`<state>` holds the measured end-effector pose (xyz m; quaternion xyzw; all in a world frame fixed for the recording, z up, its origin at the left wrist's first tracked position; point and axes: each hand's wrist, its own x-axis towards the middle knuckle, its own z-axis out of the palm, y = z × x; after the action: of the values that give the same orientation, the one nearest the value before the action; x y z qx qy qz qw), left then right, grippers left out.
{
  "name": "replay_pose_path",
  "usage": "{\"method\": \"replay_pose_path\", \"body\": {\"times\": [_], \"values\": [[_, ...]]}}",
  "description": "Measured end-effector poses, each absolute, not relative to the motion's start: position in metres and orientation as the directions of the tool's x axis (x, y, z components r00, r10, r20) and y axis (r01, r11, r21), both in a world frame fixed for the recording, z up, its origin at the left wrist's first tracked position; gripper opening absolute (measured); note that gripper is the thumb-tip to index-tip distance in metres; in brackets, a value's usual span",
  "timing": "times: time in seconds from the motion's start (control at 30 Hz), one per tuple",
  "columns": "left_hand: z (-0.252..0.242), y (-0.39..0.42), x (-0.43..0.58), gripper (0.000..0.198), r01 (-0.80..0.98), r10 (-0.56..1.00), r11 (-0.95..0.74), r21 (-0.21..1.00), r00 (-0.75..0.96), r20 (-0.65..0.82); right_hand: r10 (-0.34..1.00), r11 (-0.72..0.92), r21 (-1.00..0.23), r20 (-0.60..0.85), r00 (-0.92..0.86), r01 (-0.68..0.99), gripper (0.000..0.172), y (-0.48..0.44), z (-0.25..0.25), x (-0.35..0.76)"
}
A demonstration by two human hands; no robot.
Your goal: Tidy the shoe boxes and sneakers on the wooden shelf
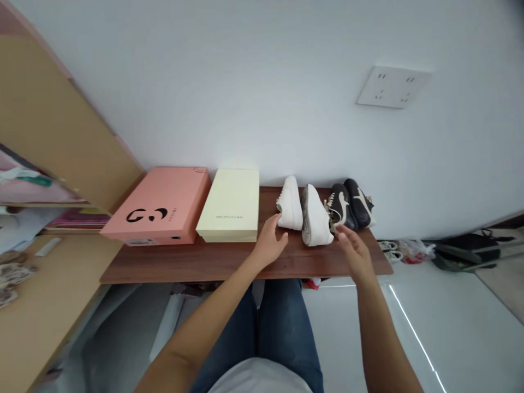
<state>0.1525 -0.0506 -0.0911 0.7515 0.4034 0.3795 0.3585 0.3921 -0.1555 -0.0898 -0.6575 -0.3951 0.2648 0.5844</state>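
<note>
Several shoes stand in a row on a dark wooden bench point(204, 266). My left hand point(269, 242) reaches the bench with its fingertips at the lower end of a white sneaker point(290, 204), and a second white sneaker point(316, 217) lies just to its right. My right hand point(354, 252) hovers with its fingers spread, close to the nearer of a pair of dark shoes with cream stripes point(340, 207). The other dark shoe point(359, 203) sits behind it. To the left are a salmon-pink shoebox point(158, 207) and a pale yellow shoebox point(228, 204), both lidded.
A white wall rises behind the bench, with a square wall socket plate point(393, 87). Light wooden shelving point(53, 125) and a desk with papers point(41, 267) stand at left. A dark bag point(466, 251) and a plastic bag point(415, 251) lie on the floor at right.
</note>
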Motion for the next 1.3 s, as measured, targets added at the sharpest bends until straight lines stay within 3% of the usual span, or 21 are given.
{"method": "replay_pose_path", "body": {"times": [0.17,0.3,0.47,0.67,0.83,1.03,1.17,1.3], "values": [[-0.125,-0.016,0.198,0.076,0.312,0.968,-0.163,0.936,0.235,0.09,0.783,-0.121,-0.976,0.018,0.622,0.18,0.074,-0.144,-0.134,0.396],[-0.136,0.003,0.216,0.067,0.25,0.97,-0.083,0.965,0.244,0.02,0.841,-0.117,-0.96,0.04,0.54,0.253,0.074,-0.126,-0.146,0.399],[-0.129,0.008,0.213,0.045,0.383,0.963,-0.071,0.921,0.267,-0.037,0.927,-0.099,-0.931,0.043,0.373,0.352,0.059,-0.108,-0.136,0.406],[-0.092,0.014,0.211,0.043,0.565,0.94,-0.243,0.788,0.338,0.047,0.965,-0.008,-0.884,0.116,0.236,0.468,0.052,-0.097,-0.104,0.416],[-0.052,0.016,0.211,0.049,0.769,0.886,-0.412,0.489,0.463,0.019,0.989,-0.019,-0.662,0.097,0.111,0.749,0.052,-0.089,-0.069,0.423],[-0.034,0.008,0.216,0.04,0.809,0.831,-0.526,0.262,0.554,-0.042,0.999,0.043,-0.23,-0.005,-0.046,0.972,0.05,-0.065,-0.041,0.412],[-0.042,0.009,0.224,0.039,0.81,0.809,-0.559,0.18,0.58,-0.099,0.991,0.096,-0.026,-0.093,-0.098,0.995,0.044,-0.047,-0.039,0.398],[-0.051,0.011,0.228,0.039,0.806,0.8,-0.566,0.173,0.588,-0.118,0.983,0.119,0.031,-0.143,-0.114,0.992,0.04,-0.037,-0.044,0.388]]}}
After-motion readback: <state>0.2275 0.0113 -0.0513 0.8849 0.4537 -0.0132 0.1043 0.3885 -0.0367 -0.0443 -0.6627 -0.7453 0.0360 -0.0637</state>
